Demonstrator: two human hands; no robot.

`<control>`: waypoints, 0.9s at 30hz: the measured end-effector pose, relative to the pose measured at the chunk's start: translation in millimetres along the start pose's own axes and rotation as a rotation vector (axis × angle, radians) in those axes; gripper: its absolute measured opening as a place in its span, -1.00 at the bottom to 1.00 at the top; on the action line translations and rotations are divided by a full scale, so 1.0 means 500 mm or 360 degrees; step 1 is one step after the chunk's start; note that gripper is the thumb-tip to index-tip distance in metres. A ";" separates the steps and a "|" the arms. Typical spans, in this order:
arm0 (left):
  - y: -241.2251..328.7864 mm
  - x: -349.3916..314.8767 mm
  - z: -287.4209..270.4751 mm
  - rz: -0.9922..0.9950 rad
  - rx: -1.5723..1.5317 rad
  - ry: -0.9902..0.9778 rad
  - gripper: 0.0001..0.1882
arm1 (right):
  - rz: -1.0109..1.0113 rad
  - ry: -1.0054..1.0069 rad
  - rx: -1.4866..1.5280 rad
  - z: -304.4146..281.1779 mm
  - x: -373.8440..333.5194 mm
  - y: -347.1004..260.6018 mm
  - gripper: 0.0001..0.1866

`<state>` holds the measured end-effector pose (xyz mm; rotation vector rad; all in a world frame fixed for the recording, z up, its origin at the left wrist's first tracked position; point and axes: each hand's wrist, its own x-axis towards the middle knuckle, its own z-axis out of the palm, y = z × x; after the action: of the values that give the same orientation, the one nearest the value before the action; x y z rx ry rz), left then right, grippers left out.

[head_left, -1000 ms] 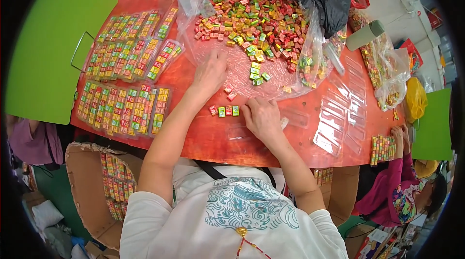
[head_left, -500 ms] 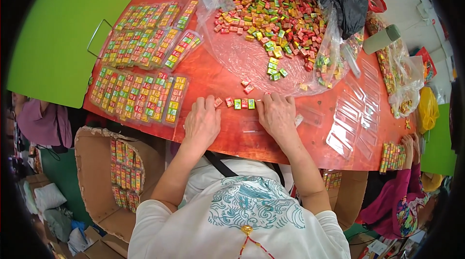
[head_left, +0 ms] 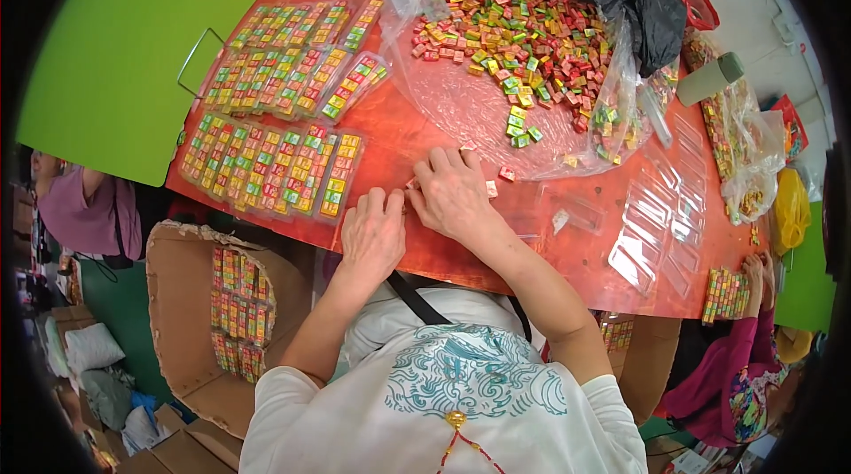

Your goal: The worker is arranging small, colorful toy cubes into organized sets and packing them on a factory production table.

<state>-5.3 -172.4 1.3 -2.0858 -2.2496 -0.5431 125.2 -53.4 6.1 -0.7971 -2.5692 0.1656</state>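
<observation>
My left hand [head_left: 374,233] rests at the near side of the red table, its fingers curled. Close beside it, my right hand [head_left: 450,195] is bent over the tabletop with its fingers drawn in, fingertips pointing toward the left. What lies under the fingers of both hands is mostly hidden. A reddish small box [head_left: 412,182] peeks out between them. Two loose small boxes, a red one [head_left: 506,174] and a pale pink one [head_left: 491,189], lie just right of my right hand. A clear plastic tray [head_left: 578,211] sits farther right.
A heap of small coloured boxes [head_left: 523,39] covers plastic sheeting at the back. Filled clear trays [head_left: 266,164] lie in rows at left; unfilled clear trays [head_left: 643,239] at right. A cardboard box [head_left: 182,323] stands below the left edge. A co-worker's hands [head_left: 759,274] are at far right.
My right hand has moved left, close to my left hand, and now covers the place where the short row of small boxes showed. The whole view has shifted slightly.
</observation>
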 end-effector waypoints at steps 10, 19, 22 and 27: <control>-0.011 0.026 0.010 0.0097 -0.0095 0.0023 -0.61 | -0.0078 -0.0056 0.0172 -0.034 -0.038 0.041 -0.60; 0.003 0.070 -0.016 -0.0023 -0.0582 -0.0346 -0.41 | 0.0283 -0.0157 0.0069 -0.111 -0.114 0.108 -0.52; 0.005 0.079 -0.014 0.0051 -0.0447 -0.0405 -0.38 | 0.0250 -0.0231 -0.0016 -0.096 -0.115 0.104 -0.59; 0.017 0.095 -0.002 0.0126 -0.0315 -0.0437 -0.36 | 0.0246 -0.0237 -0.0185 -0.080 -0.114 0.101 -0.68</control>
<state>-2.2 -126.8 16.2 -2.4726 -2.3221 -0.5233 210.7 -44.6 8.5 -1.0650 -2.6753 0.1279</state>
